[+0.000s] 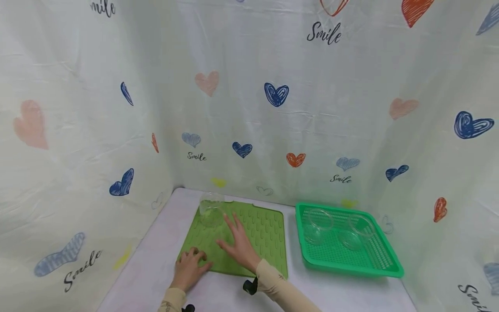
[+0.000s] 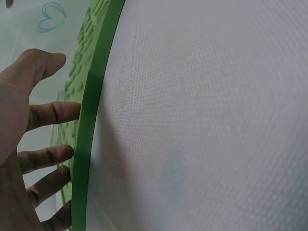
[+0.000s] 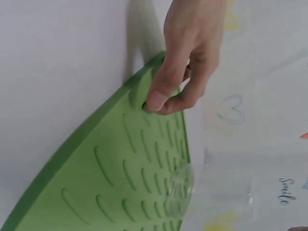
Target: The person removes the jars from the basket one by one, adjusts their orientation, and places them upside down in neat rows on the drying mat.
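A green ridged mat (image 1: 253, 234) lies on the white table. My left hand (image 1: 189, 266) rests at its near left corner, fingers bent over the mat; the left wrist view shows the fingers (image 2: 55, 113) apart, beside the mat's raised edge. A clear glass (image 1: 212, 212) stands at the mat's back left, also visible in the right wrist view beyond the left hand (image 3: 187, 53). Over the mat's middle my right hand (image 1: 239, 247) has its fingers spread, fingertips pointing at the glass, nothing held. Only one of its fingertips (image 3: 298, 228) shows in the right wrist view.
To the right of the mat sits a green plastic basket (image 1: 343, 266) with perforated walls, holding two clear glasses (image 1: 317, 225). A white curtain (image 1: 249, 121) printed with hearts and "Smile" surrounds the table at the back and sides.
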`<state>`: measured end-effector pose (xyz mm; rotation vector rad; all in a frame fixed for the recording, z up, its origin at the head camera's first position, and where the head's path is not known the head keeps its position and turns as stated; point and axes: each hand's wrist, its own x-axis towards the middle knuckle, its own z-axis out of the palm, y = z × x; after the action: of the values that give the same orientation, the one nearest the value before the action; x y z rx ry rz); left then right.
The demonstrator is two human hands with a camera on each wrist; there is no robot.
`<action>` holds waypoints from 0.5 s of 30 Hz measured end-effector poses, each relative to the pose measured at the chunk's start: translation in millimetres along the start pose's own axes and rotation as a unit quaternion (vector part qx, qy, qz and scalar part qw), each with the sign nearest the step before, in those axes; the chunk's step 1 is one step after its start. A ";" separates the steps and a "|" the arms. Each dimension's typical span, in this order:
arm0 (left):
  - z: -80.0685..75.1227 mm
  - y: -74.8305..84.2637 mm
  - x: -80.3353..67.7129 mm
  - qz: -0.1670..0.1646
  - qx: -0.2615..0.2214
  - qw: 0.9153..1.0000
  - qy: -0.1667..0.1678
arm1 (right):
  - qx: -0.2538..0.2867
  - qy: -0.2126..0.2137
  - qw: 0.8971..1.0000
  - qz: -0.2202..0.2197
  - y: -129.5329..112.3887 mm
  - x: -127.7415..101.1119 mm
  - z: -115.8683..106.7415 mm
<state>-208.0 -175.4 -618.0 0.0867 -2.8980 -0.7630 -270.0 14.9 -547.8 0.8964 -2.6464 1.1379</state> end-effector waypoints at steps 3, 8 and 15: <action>0.4 -0.9 -0.2 -0.004 0.004 1.000 0.000 | -0.003 0.004 1.000 -0.023 -5.7 -15.2 -10.3; 0.9 -0.7 -1.1 -0.002 0.012 1.000 0.003 | -0.006 -0.004 0.999 -0.042 -11.8 -39.7 -23.9; 2.1 0.9 0.3 -0.002 0.021 1.000 0.004 | 0.036 0.008 0.999 -0.030 -20.7 -68.2 -45.9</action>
<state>-208.5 -173.6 -619.3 0.0990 -2.9077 -0.6998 -207.8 67.9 -525.1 0.9692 -2.5621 1.2273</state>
